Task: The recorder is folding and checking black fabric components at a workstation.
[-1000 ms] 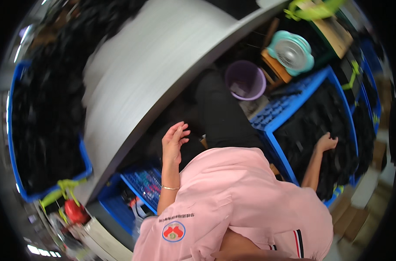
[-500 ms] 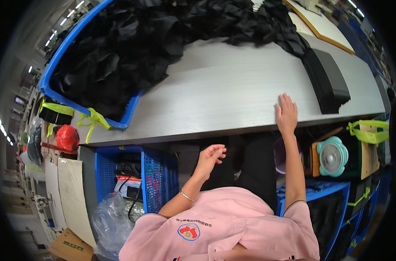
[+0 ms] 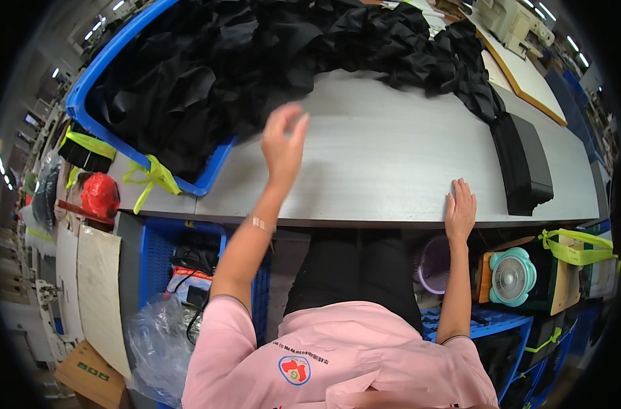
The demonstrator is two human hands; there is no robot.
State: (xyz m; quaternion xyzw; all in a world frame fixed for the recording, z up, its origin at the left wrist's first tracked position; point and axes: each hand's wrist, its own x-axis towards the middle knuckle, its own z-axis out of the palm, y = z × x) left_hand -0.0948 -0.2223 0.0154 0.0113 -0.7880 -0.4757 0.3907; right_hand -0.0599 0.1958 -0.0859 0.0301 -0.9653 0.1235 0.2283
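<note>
My left hand [image 3: 282, 146] is raised over the grey table [image 3: 372, 150], close to the edge of a large heap of loose black fabric pieces [image 3: 208, 88]. Its fingers are slightly blurred and loosely bent, the thumb stands apart, and I see nothing in it. My right hand [image 3: 462, 210] lies flat near the table's front edge with its fingers stretched out, holding nothing. To the right of it sits a neat stack of black pieces [image 3: 525, 163]. A trail of crumpled black fabric runs from the heap along the far side to this stack.
A blue basket [image 3: 211, 177] with yellow-green ties holds the heap's left part. Below the table are another blue basket [image 3: 147, 266], a purple bin [image 3: 434, 273] and a small turquoise fan [image 3: 513, 276]. A sewing machine [image 3: 518, 27] stands at the far right.
My left hand has moved up and forward from above my lap to over the table beside the fabric heap. The right hand still rests flat near the front edge; the view has shifted somewhat.
</note>
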